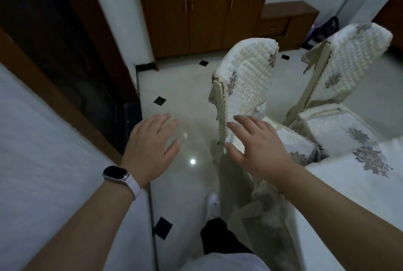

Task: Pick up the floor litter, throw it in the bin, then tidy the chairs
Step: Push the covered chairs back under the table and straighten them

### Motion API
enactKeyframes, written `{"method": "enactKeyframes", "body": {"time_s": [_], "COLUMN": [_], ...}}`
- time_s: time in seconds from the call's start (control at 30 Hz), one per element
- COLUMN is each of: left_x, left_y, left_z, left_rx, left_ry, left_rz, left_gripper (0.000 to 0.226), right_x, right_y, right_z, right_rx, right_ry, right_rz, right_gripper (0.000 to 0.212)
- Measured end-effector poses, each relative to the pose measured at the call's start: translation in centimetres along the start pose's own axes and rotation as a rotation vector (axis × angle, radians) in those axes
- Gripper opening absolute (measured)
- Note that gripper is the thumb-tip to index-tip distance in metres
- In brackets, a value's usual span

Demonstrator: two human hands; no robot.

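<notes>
Two chairs in the right half of the frame. At centre, the near chair [246, 79] – quilted white cover with flower prints pulled over its back, cream frame showing along the left edge, seat turned toward the table [340, 185] at lower right. At upper right, the far chair [349, 63], same cover, just beside the first, seat likewise near the table edge.

Left of centre, the left hand [150, 148]: palm down, fingers straight and a little apart, holding nothing, hovering over the glossy pale floor [185, 96]. On its wrist a watch [116, 173] with a white strap.

Right of centre, the right hand [257, 148]: palm down, fingers straight and spread, nothing gripped, lying in front of the lower part of the near chair's back frame – touching it or just short of it, cannot tell.

At lower centre, a white shoe [213, 203] on the floor, with small black diamond tiles scattered around. At top centre a brown wardrobe [202, 9]; to its right, a low brown cabinet [285, 20] against the white wall.
</notes>
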State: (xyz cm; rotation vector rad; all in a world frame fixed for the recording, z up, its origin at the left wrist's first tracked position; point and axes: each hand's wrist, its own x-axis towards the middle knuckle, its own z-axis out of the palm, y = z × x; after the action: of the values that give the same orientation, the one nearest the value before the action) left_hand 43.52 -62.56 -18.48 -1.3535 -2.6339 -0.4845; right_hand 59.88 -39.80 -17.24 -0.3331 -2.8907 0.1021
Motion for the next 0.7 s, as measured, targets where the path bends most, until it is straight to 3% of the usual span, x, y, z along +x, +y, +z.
{"method": "enactKeyframes", "body": {"time_s": [0.27, 0.5, 0.7], "left_x": [13.3, 23.5, 29.5], "left_y": [-3.5, -4.5, -6.8], "left_z": [1.9, 1.8, 2.1], "left_rx": [0.083, 0.161, 0.199], "left_ry": [-0.056, 0.023, 0.024], "left_rz": [0.011, 0.083, 0.112], "left_gripper": [0.051, 0.048, 0.049], "right_x": [14.0, 24.2, 29.7], "right_y": [7.1, 12.9, 15.4], "right_z": [3.5, 3.0, 3.8], "right_rx": [0.059, 0.046, 0.063], "right_ry": [0.051, 0.109, 0.145], "right_rz": [-0.056, -0.144, -0.109], "right_gripper": [0.052, 0.051, 0.051]}}
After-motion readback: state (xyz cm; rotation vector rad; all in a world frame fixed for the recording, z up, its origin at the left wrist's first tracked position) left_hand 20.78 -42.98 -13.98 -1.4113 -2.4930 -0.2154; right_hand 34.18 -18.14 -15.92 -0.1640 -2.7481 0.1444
